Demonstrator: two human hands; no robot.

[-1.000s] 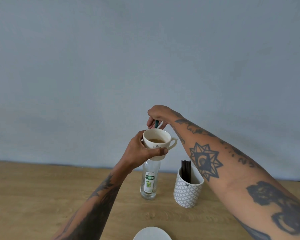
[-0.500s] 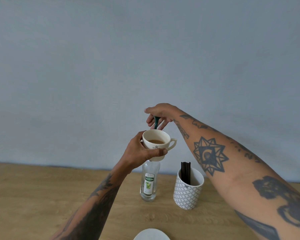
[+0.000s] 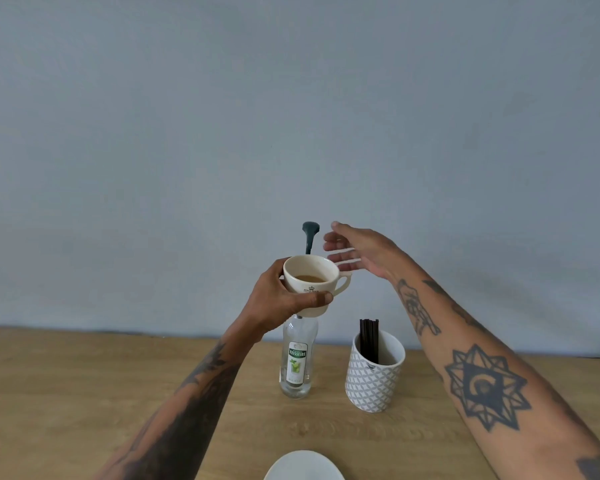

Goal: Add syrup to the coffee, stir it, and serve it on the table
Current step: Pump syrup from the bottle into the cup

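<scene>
My left hand (image 3: pixel 278 299) grips a cream coffee cup (image 3: pixel 312 282) held in the air, with brown coffee inside. Behind the cup rises the dark green pump head (image 3: pixel 310 235) of the clear syrup bottle (image 3: pixel 298 358), which stands on the wooden table (image 3: pixel 84 393) directly under the cup. My right hand (image 3: pixel 357 252) hovers just right of the pump, fingers spread, holding nothing and not touching the pump.
A white patterned holder (image 3: pixel 374 375) with several black stir sticks (image 3: pixel 369 337) stands right of the bottle. A white saucer (image 3: pixel 303 467) shows at the bottom edge. A grey-blue wall runs behind the table.
My right hand was pressing on the pump head; it has let go and moved right with fingers spread. The pump head has risen into view. The cup stays in my left hand.
</scene>
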